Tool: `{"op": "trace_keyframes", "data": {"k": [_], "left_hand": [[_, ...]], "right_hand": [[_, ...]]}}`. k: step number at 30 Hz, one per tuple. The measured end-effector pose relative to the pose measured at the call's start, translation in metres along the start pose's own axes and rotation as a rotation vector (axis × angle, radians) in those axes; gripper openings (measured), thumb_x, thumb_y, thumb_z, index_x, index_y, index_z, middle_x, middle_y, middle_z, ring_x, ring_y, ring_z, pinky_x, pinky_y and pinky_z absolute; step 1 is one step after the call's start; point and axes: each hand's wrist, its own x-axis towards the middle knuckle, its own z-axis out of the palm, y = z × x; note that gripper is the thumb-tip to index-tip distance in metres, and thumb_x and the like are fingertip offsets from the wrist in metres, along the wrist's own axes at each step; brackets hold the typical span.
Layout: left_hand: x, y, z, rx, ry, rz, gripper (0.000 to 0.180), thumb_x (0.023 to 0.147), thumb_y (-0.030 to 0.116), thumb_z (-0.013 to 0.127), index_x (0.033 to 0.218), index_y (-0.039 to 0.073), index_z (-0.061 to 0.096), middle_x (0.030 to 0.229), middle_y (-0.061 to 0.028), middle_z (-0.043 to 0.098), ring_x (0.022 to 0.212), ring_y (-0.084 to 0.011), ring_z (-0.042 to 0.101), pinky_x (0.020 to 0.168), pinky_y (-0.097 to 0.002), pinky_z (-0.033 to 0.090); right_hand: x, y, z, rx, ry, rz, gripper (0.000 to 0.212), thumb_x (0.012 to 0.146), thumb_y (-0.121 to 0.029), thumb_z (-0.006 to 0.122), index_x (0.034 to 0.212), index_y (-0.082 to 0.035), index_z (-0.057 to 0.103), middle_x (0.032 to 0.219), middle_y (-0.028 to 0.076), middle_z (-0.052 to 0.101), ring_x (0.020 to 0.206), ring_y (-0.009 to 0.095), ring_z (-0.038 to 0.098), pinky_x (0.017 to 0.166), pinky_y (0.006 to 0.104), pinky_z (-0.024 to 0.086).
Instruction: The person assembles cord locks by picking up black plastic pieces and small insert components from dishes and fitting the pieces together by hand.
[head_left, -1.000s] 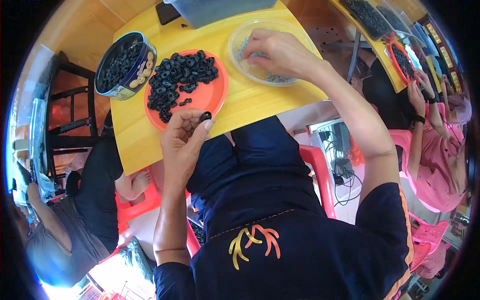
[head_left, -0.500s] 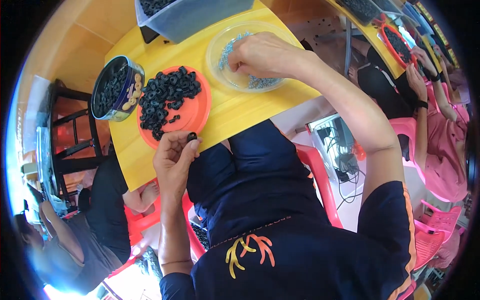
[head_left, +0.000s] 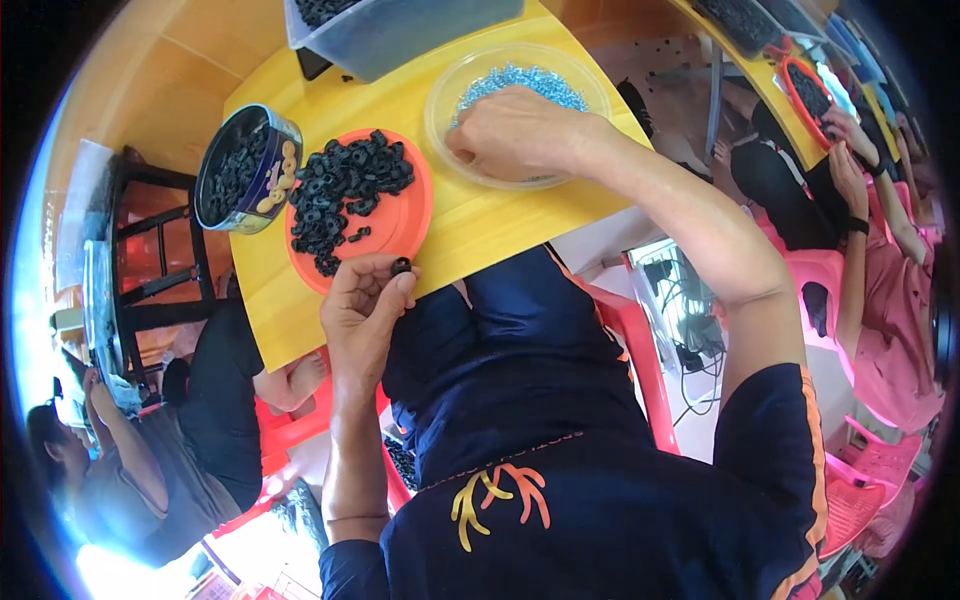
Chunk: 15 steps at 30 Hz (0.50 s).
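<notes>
Between the thumb and fingers of my left hand point(head_left: 366, 300) is a small black round part point(head_left: 401, 265) with a hole in it. That hand is at the near edge of the orange-red round plate point(head_left: 405, 218), which bears a heap of similar black parts point(head_left: 350, 175). My right hand point(head_left: 510, 133) dips into a clear round tub point(head_left: 436, 118), its fingers curled down and closed. Many tiny shiny blue-silver pieces point(head_left: 530, 82) lie in that tub; too small to name. Whatever the right fingertips pinch is hidden behind the hand.
Left of the plate a round tin point(head_left: 262, 195) holds more black parts. A translucent bin point(head_left: 420, 45) stands at the far edge of the yellow table point(head_left: 455, 245). One person sits at the left point(head_left: 170, 470); another's hands point(head_left: 850, 150) work over a red tray at the right.
My right hand stays in the tub, its fingers a little lower, and more of the blue-silver pieces show beyond it. The left hand still holds the black part. The whole view has shifted slightly.
</notes>
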Motion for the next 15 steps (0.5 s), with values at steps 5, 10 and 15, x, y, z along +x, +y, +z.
{"op": "trace_keyframes", "data": {"k": [5, 10, 15], "left_hand": [[0.005, -0.002, 0.001, -0.053, -0.016, -0.039, 0.021, 0.087, 0.003, 0.067, 0.105, 0.0, 0.057, 0.091, -0.0066, 0.066, 0.072, -0.0083, 0.058, 0.063, -0.0204, 0.046], [0.013, 0.001, 0.01, -0.11, -0.002, -0.059, 0.021, 0.087, 0.003, 0.066, 0.105, 0.0, 0.057, 0.09, -0.0067, 0.067, 0.071, -0.0087, 0.059, 0.062, -0.021, 0.046], [0.029, 0.007, 0.029, -0.248, -0.059, 0.01, 0.018, 0.088, 0.004, 0.064, 0.104, 0.0, 0.057, 0.092, -0.0109, 0.068, 0.07, -0.0102, 0.061, 0.062, -0.0225, 0.048]], "right_hand": [[-0.006, 0.011, 0.0, 0.193, -0.012, 0.046, 0.011, 0.075, -0.008, 0.06, 0.085, -0.005, 0.063, 0.08, 0.013, 0.066, 0.079, 0.032, 0.064, 0.068, 0.0424, 0.048], [-0.016, 0.017, -0.005, 0.611, 0.14, 0.134, 0.011, 0.083, -0.01, 0.066, 0.092, -0.004, 0.064, 0.081, 0.004, 0.063, 0.076, 0.014, 0.06, 0.07, 0.0279, 0.046], [-0.033, -0.012, -0.024, 1.233, 0.176, 0.206, 0.015, 0.087, -0.015, 0.068, 0.095, -0.003, 0.064, 0.079, -0.002, 0.062, 0.074, 0.004, 0.055, 0.068, 0.0207, 0.044]]}}
